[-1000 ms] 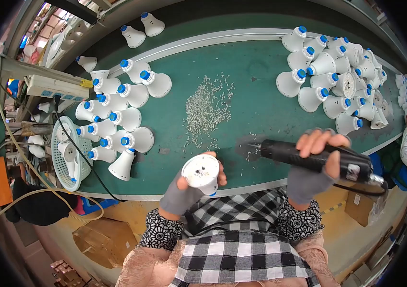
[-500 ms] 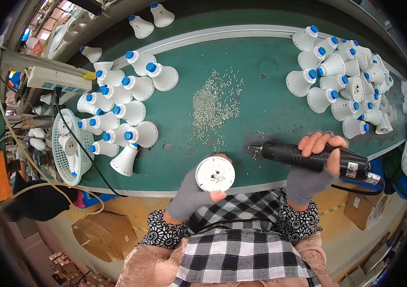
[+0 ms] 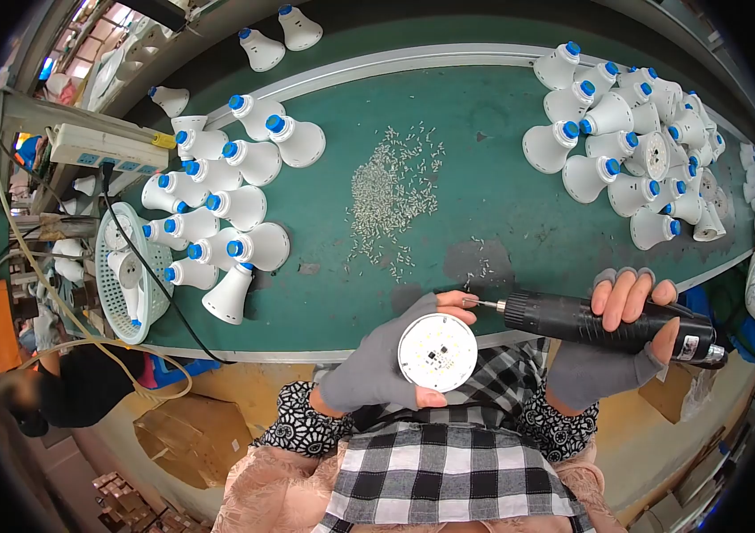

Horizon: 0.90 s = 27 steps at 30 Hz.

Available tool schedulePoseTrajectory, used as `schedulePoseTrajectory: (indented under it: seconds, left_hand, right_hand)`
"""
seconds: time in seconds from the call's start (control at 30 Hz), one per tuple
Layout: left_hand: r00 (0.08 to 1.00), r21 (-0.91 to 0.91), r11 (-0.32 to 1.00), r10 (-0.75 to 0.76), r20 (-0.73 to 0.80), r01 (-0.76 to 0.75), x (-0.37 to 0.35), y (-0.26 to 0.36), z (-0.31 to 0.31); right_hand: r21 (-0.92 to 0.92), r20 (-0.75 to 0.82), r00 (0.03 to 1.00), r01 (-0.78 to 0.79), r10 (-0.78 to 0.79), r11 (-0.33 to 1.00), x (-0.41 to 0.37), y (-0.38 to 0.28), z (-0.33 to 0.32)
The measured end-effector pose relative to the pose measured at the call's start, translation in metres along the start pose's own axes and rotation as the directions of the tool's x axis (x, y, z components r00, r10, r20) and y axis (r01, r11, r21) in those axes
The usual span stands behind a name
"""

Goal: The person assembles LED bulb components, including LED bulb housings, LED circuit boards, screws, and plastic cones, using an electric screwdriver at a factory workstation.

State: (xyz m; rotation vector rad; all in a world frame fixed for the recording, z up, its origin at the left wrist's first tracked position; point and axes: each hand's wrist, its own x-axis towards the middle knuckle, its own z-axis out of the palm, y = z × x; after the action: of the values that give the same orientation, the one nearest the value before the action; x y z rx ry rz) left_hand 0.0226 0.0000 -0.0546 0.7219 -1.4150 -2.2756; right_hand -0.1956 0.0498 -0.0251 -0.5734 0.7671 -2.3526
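Observation:
My left hand [image 3: 373, 364], in a grey fingerless glove, is closed around an LED bulb [image 3: 438, 354]. The bulb's round white face with its LED board points up at me; its body is hidden behind the face and the hand. My right hand [image 3: 604, 364], also gloved, grips a black electric screwdriver [image 3: 555, 318] that points left. Its thin bit ends at the fingertips of my left hand, just above the bulb's upper edge. Whether a screw sits on the bit is too small to tell. Beyond the hands lies a loose heap of small screws [image 3: 386, 195] on the green bench.
White bulb housings with blue caps [image 3: 262, 247] stand in a group at the left, and a bigger pile of bulbs [image 3: 608, 115] fills the right. A pale plastic basket [image 3: 160, 284], a power strip [image 3: 107, 147] and a black cable [image 3: 160, 275] are at the left edge. Another person [image 3: 84, 391] is at lower left.
My left hand has moved right with the bulb and extended its fingers toward the bit. The screwdriver has shifted right and down, away from the bench, and its tip now meets those fingers.

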Motion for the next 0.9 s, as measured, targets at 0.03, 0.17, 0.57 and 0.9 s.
schedulePoseTrajectory:
  seconds: [0.03,0.17,0.57,0.9]
  left_hand:
    - [1.000,0.015,1.000,0.000,0.007,0.000,0.0005,0.0009,0.0001]
    - [0.999,0.238,0.970,0.040,0.007,-0.041,-0.0015,0.0018,-0.0016]
    - [0.997,0.533,0.844,0.079,-0.022,-0.056,-0.0030,0.0093,0.0072]
    - [0.983,0.735,0.660,0.177,0.055,-0.160,-0.0033,0.0027,0.0051]
  right_hand:
    - [0.002,0.002,1.000,-0.004,0.004,1.000,0.0000,-0.0004,0.0003]
    - [0.018,0.002,1.000,-0.015,0.015,1.000,0.0004,-0.0034,0.0002]
    - [0.026,-0.004,0.998,-0.058,0.058,0.998,0.0009,-0.0060,0.0033]
    - [0.037,0.052,0.991,-0.125,0.123,0.991,0.0051,-0.0089,0.0010]
